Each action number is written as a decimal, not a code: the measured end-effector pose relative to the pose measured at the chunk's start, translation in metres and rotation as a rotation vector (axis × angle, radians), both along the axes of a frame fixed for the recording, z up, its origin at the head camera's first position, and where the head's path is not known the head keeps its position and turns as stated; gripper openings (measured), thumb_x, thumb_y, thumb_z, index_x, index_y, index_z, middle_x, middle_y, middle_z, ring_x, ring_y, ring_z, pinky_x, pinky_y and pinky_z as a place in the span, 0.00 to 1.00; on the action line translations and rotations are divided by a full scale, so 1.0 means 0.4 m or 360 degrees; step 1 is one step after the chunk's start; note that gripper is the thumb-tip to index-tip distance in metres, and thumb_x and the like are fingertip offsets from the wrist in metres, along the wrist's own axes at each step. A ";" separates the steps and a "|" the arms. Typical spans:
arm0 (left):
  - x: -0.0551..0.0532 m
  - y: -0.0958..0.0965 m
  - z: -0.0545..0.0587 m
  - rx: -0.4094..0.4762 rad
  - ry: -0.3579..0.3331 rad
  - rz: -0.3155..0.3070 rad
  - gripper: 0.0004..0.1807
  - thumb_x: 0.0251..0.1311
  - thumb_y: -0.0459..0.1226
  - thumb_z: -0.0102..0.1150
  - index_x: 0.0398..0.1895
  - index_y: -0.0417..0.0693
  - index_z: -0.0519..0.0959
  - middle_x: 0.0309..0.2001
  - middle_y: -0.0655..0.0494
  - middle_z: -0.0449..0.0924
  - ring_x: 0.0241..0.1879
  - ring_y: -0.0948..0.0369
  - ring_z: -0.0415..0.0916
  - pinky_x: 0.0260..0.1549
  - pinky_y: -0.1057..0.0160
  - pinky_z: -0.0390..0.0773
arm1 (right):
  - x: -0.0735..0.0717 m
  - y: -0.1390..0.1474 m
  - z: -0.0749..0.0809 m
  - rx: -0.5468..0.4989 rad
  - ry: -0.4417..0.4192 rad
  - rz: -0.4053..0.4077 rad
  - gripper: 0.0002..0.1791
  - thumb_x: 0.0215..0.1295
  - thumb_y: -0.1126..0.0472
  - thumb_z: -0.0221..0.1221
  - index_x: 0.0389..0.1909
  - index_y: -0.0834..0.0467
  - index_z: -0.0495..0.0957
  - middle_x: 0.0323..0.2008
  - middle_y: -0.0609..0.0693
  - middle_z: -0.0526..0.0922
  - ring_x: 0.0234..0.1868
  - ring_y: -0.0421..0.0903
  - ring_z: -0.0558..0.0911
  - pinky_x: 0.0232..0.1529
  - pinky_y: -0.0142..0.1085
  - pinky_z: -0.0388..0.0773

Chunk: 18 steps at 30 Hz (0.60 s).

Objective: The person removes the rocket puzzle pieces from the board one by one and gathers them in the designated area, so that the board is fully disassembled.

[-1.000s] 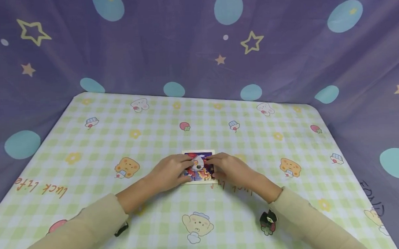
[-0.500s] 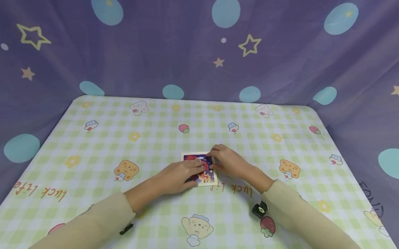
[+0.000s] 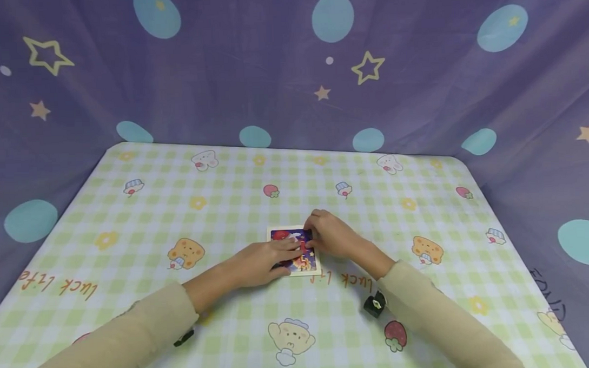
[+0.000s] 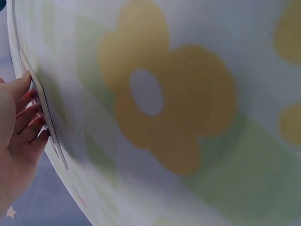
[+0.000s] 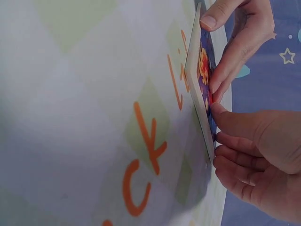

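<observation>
A small, flat square board (image 3: 307, 265) with a cream border and a blue, red and yellow picture lies on the tablecloth, looking like a picture puzzle. My left hand (image 3: 263, 262) rests its nearly straight fingers on the picture from the left. At the right side and far right corner, my right hand (image 3: 334, 235) touches the board with bent fingers. In the right wrist view its thumb (image 5: 230, 120) meets the picture, and the fingertips sit by the edge of the board (image 5: 192, 75). Whether anything small is pinched there is hidden.
A green and white checked tablecloth (image 3: 217, 208) with printed bears, flowers and strawberries covers the table. Behind it hangs a purple curtain (image 3: 270, 60) with stars and blue spots. Black bands (image 3: 375, 304) show below the sleeves.
A pale grey-white shape between both hands on the picture is no longer seen there. The right hand has moved slightly to the far right corner; the left has slid a little right.
</observation>
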<state>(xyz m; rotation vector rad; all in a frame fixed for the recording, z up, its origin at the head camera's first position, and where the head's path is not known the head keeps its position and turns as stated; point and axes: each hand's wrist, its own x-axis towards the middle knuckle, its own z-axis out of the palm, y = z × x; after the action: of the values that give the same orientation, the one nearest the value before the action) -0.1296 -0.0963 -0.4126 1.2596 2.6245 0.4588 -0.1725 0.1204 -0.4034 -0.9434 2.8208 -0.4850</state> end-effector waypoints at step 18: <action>0.000 -0.004 0.005 0.0020 -0.0020 -0.0029 0.25 0.66 0.45 0.55 0.65 0.48 0.72 0.70 0.50 0.67 0.70 0.54 0.65 0.67 0.52 0.70 | -0.037 -0.017 0.004 -0.0140 -0.0236 -0.0246 0.14 0.45 0.58 0.75 0.31 0.58 0.83 0.31 0.51 0.83 0.33 0.43 0.78 0.39 0.33 0.80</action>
<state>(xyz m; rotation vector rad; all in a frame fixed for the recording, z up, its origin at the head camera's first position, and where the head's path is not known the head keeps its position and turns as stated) -0.1296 -0.0978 -0.4104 1.2792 2.6014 0.4797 -0.1873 0.1135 -0.4019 -0.6747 2.7685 -0.6730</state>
